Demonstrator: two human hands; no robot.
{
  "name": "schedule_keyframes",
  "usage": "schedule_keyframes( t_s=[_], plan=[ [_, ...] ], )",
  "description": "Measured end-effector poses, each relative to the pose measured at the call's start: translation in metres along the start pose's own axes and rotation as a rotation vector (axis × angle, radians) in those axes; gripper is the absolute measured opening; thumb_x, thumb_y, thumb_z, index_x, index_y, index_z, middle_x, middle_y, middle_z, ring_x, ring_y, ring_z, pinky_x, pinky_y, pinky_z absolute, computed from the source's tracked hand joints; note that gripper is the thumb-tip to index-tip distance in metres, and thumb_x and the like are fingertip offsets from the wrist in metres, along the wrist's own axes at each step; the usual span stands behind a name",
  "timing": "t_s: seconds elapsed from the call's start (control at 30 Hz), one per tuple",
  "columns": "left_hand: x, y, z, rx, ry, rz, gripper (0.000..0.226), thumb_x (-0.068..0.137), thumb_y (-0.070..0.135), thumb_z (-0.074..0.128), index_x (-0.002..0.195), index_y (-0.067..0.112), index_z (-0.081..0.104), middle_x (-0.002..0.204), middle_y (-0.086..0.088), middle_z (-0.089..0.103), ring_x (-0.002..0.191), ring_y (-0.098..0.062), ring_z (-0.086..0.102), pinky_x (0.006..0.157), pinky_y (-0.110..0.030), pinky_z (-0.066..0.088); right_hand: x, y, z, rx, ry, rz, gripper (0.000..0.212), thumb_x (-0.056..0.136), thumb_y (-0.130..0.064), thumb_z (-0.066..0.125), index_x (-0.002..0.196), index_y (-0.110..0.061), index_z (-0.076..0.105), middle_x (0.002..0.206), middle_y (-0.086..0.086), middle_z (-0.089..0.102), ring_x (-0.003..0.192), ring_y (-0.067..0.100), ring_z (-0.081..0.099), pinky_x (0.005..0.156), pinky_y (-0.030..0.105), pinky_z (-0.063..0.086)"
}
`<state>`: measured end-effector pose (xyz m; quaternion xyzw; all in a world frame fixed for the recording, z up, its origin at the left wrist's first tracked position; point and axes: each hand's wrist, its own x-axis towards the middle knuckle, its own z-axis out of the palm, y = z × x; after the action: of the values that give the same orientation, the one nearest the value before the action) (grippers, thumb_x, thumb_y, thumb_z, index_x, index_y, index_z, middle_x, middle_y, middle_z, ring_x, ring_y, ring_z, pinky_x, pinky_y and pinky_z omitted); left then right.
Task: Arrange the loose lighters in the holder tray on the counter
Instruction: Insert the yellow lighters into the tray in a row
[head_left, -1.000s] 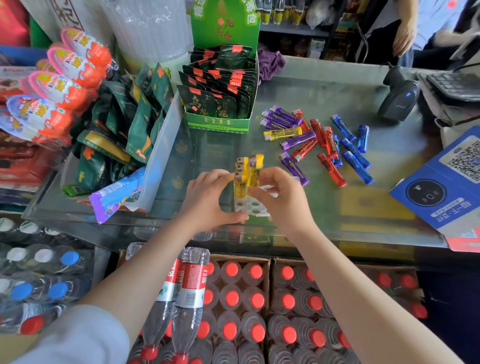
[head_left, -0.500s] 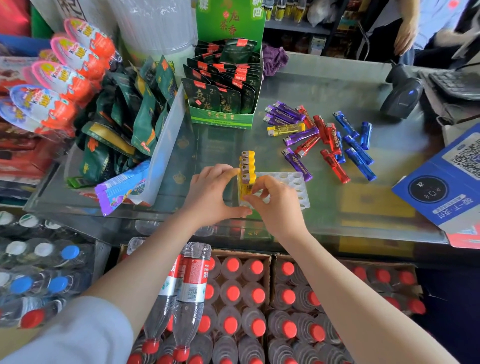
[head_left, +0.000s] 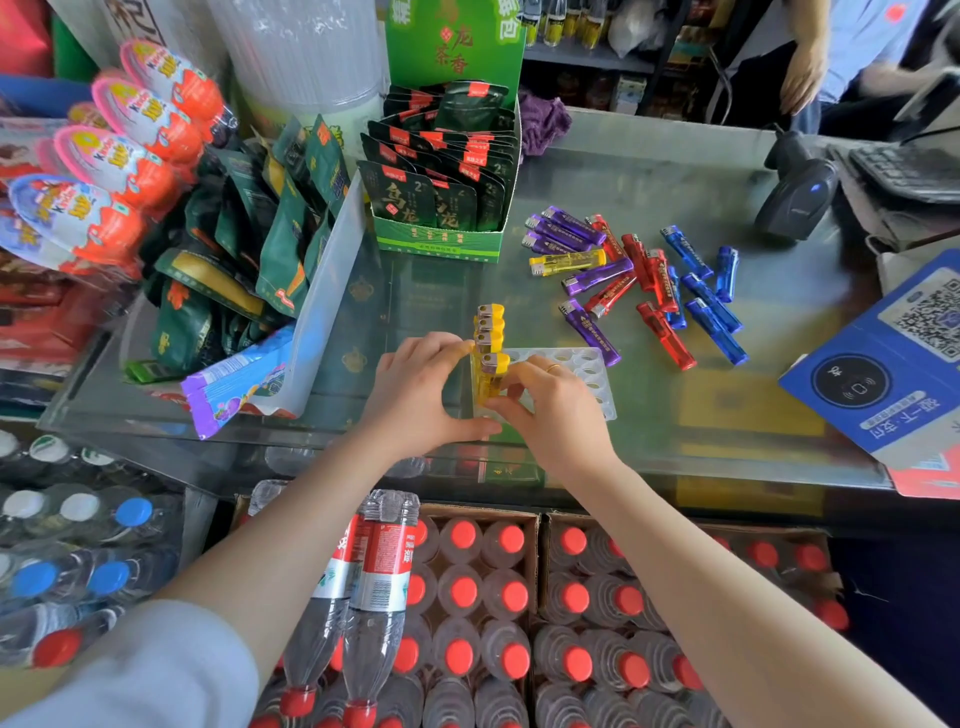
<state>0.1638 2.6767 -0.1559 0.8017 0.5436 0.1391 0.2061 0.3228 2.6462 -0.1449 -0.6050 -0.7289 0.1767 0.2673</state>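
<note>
You are seating a yellow lighter (head_left: 491, 375) upright at the near end of the yellow row in the holder tray (head_left: 582, 364), at frame centre. Your right hand (head_left: 558, 415) is pinching its body between thumb and fingers; your left hand (head_left: 415, 400), fingers curled, is bracing the row and tray edge so nothing tips. The loose lighters (head_left: 644, 280) are lying scattered at upper right, awaiting their turn.

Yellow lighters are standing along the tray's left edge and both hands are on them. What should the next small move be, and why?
Probably press the nearest yellow lighter fully into its slot, then release. The right hand pinches it low while the left hand steadies the yellow row in the holder tray. One loose yellow lighter lies among the pile, a likely next pick.
</note>
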Motion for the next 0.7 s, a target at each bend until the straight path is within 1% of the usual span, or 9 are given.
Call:
schedule_keyframes(
  t_s=[0.1, 0.17, 0.23, 0.3, 0.43, 0.53, 0.57, 0.63, 0.7],
  plan=[
    [0.000, 0.002, 0.000, -0.002, 0.027, -0.016, 0.084, 0.062, 0.062, 0.066, 0.131, 0.021, 0.041, 0.132, 0.004, 0.041, 0.121, -0.017, 0.033, 0.099, -0.037, 0.023, 0.004, 0.005, -0.005, 0.003, -0.084, -0.039, 0.019, 0.078, -0.021, 0.069, 0.089, -0.007, 0.066, 0.082, 0.008, 0.063, 0.073, 0.022, 0.050, 0.062, 0.030, 0.042],
    [0.001, 0.002, 0.001, -0.005, 0.045, -0.025, 0.085, 0.062, 0.062, 0.067, 0.131, 0.018, 0.042, 0.131, 0.002, 0.042, 0.119, -0.018, 0.036, 0.098, -0.038, 0.025, 0.011, 0.013, -0.016, 0.110, -0.131, -0.029, 0.017, 0.078, -0.016, 0.069, 0.093, -0.007, 0.067, 0.080, 0.002, 0.060, 0.071, 0.017, 0.050, 0.062, 0.015, 0.040],
    [0.001, 0.001, 0.001, -0.001, 0.057, -0.025, 0.086, 0.062, 0.061, 0.067, 0.130, 0.016, 0.043, 0.130, 0.001, 0.043, 0.118, -0.020, 0.038, 0.098, -0.039, 0.026, 0.021, 0.023, -0.028, 0.208, -0.036, -0.004, 0.012, 0.081, -0.009, 0.063, 0.093, -0.007, 0.068, 0.081, -0.001, 0.060, 0.068, 0.011, 0.054, 0.062, 0.010, 0.042],
    [0.002, 0.001, 0.001, 0.007, 0.065, -0.033, 0.087, 0.061, 0.061, 0.067, 0.130, 0.015, 0.042, 0.129, 0.000, 0.043, 0.117, -0.020, 0.039, 0.098, -0.039, 0.027, 0.037, 0.035, -0.036, 0.180, 0.084, 0.034, 0.014, 0.086, -0.006, 0.055, 0.093, -0.007, 0.067, 0.085, 0.000, 0.062, 0.071, 0.009, 0.055, 0.062, 0.009, 0.041],
    [0.005, 0.002, 0.002, 0.026, 0.083, -0.057, 0.091, 0.059, 0.067, 0.066, 0.130, 0.015, 0.043, 0.128, -0.001, 0.045, 0.116, -0.022, 0.042, 0.096, -0.041, 0.029, 0.078, 0.056, -0.037, -0.007, 0.161, 0.062, 0.021, 0.090, -0.007, 0.045, 0.099, -0.007, 0.065, 0.099, 0.011, 0.065, 0.090, 0.027, 0.056, 0.071, 0.029, 0.042],
    [0.006, 0.001, 0.003, 0.022, 0.098, -0.065, 0.096, 0.053, 0.075, 0.052, 0.127, 0.015, 0.046, 0.125, -0.003, 0.048, 0.113, -0.024, 0.045, 0.093, -0.043, 0.032, 0.100, 0.062, -0.036, -0.101, 0.120, 0.054, 0.030, 0.087, 0.001, 0.043, 0.108, -0.009, 0.062, 0.113, 0.014, 0.062, 0.104, 0.034, 0.053, 0.083, 0.042, 0.048],
    [0.006, 0.001, 0.003, 0.019, 0.100, -0.065, 0.096, 0.052, 0.076, 0.048, 0.126, 0.015, 0.047, 0.124, -0.003, 0.048, 0.112, -0.024, 0.045, 0.093, -0.044, 0.033, 0.106, 0.063, -0.037, -0.146, 0.097, 0.060, 0.036, 0.084, 0.006, 0.042, 0.111, -0.009, 0.061, 0.118, 0.014, 0.060, 0.108, 0.034, 0.051, 0.086, 0.042, 0.047],
    [0.006, 0.000, 0.004, 0.017, 0.108, -0.061, 0.095, 0.052, 0.076, 0.047, 0.124, 0.015, 0.049, 0.122, -0.003, 0.050, 0.110, -0.025, 0.047, 0.092, -0.044, 0.034, 0.115, 0.064, -0.039, -0.283, 0.060, 0.070, 0.045, 0.079, 0.011, 0.043, 0.116, -0.010, 0.058, 0.121, 0.014, 0.059, 0.111, 0.034, 0.048, 0.084, 0.042, 0.044],
    [0.006, -0.002, 0.006, 0.022, 0.122, -0.050, 0.094, 0.052, 0.075, 0.048, 0.123, 0.014, 0.050, 0.121, -0.004, 0.051, 0.109, -0.026, 0.049, 0.091, -0.044, 0.035, 0.120, 0.067, -0.040, -0.411, 0.028, 0.086, 0.045, 0.077, 0.010, 0.045, 0.116, -0.009, 0.057, 0.121, 0.014, 0.059, 0.110, 0.036, 0.047, 0.084, 0.043, 0.043]
  ],
)
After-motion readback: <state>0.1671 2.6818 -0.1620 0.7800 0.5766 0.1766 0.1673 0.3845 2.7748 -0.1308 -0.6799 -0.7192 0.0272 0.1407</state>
